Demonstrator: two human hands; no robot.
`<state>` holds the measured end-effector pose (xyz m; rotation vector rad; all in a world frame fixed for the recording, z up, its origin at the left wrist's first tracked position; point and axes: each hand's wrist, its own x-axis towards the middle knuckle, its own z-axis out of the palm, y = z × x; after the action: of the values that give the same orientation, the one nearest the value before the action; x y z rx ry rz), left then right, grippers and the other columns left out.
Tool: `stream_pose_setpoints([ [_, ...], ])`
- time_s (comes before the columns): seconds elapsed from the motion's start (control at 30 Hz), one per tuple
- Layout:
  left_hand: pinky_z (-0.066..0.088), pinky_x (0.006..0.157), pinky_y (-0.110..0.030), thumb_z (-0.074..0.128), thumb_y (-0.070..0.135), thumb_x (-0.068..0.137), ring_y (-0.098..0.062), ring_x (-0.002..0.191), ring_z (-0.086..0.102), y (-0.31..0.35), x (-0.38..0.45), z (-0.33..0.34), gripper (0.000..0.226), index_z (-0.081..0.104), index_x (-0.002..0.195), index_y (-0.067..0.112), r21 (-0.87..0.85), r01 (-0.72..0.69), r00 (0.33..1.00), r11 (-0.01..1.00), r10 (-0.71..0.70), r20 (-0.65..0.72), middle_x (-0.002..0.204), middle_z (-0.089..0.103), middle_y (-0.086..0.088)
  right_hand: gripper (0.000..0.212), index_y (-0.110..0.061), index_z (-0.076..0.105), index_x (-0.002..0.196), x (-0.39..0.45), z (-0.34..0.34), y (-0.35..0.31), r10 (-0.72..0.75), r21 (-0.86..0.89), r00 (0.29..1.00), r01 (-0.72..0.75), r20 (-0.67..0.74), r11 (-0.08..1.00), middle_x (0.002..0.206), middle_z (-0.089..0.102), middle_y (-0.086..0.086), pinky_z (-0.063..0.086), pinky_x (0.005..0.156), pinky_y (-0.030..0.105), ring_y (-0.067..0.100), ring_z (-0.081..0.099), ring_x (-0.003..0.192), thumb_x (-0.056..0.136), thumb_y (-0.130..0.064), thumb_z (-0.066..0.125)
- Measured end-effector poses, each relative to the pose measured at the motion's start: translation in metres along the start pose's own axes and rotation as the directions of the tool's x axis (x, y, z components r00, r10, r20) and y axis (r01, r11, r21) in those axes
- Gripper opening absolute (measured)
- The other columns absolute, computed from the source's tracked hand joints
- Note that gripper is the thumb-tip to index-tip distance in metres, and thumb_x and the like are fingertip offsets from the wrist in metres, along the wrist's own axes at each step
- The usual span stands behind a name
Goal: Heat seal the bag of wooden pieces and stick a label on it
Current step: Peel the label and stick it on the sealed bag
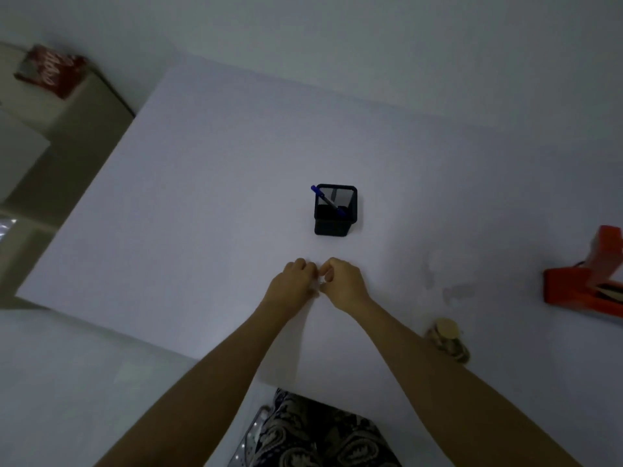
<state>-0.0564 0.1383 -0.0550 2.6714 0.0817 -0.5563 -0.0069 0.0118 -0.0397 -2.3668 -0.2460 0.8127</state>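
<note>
Dim, bluish cast, soft blur, wide-angle distortion

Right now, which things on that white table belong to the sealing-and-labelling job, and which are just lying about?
Job:
- small white piece, likely the label, pinched between left hand and right hand
- orange heat sealer
- bag of wooden pieces

Lying about:
- black pen holder with blue pen
- red packet

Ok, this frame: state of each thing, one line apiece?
left hand: fingers curled, pinching a small pale piece against the right hand.
right hand: fingers curled, pinching the same piece.
small pale piece: too blurred to identify.
pen holder: upright, holds blue pen.
heat sealer: untouched, partly out of frame.
bag of wooden pieces: lying apart from both hands.
</note>
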Motion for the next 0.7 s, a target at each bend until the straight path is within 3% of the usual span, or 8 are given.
stream_pose_setpoints([
  [0.17,0.049,0.082,-0.04,0.06,0.015,0.088,-0.029,0.1,0.054,-0.003,0.002,0.006,0.028,0.053,0.114,0.007,-0.079,0.011,0.999,0.997,-0.014,-0.042,0.109,0.057,-0.013,0.021,-0.006,0.065,0.1,0.0,0.01,0.008,-0.02,-0.043,0.998,0.018,-0.057,0.999,0.096,0.068,0.011,0.047,0.074,0.023,0.02,0.061,0.084,0.081,-0.004,0.072],
  [0.3,0.047,0.08,-0.033,0.057,0.01,0.089,-0.027,0.091,0.057,-0.001,0.004,0.006,0.019,0.057,0.107,0.005,-0.158,0.049,0.998,0.986,-0.055,-0.033,0.104,0.059,-0.014,0.019,-0.008,0.066,0.102,0.001,0.013,0.008,-0.048,-0.107,0.997,0.041,-0.064,0.993,0.099,0.066,0.011,0.045,0.073,0.022,0.017,0.058,0.082,0.083,-0.005,0.07],
  [0.47,0.04,0.076,-0.023,0.053,0.007,0.092,-0.02,0.083,0.052,-0.004,0.001,-0.002,0.014,0.064,0.098,0.002,-0.201,0.027,0.998,0.979,-0.039,-0.054,0.101,0.056,-0.014,0.011,-0.016,0.073,0.097,-0.005,0.014,0.004,-0.076,-0.165,0.993,0.06,-0.094,0.984,0.107,0.056,0.007,0.052,0.08,0.031,0.022,0.061,0.09,0.086,-0.014,0.069],
  [0.6,0.045,0.073,-0.027,0.056,0.008,0.092,-0.021,0.079,0.057,-0.002,-0.012,-0.033,0.008,0.063,0.093,0.003,-0.322,-0.015,0.995,0.947,-0.019,-0.102,0.093,0.064,-0.011,0.014,-0.008,0.073,0.101,-0.018,-0.004,-0.013,-0.121,-0.094,0.989,0.113,-0.087,0.989,0.098,0.072,0.01,0.054,0.077,0.029,0.021,0.066,0.086,0.09,-0.01,0.065],
  [0.7,0.044,0.066,-0.016,0.061,0.015,0.091,-0.008,0.07,0.055,0.0,-0.026,-0.076,0.005,0.062,0.088,0.012,-0.448,-0.055,0.988,0.892,-0.017,-0.155,0.082,0.064,0.002,0.012,-0.009,0.075,0.097,-0.034,-0.032,-0.041,-0.184,0.011,0.967,0.189,-0.178,0.982,0.088,0.075,0.007,0.056,0.074,0.027,0.014,0.066,0.076,0.089,-0.014,0.068],
])
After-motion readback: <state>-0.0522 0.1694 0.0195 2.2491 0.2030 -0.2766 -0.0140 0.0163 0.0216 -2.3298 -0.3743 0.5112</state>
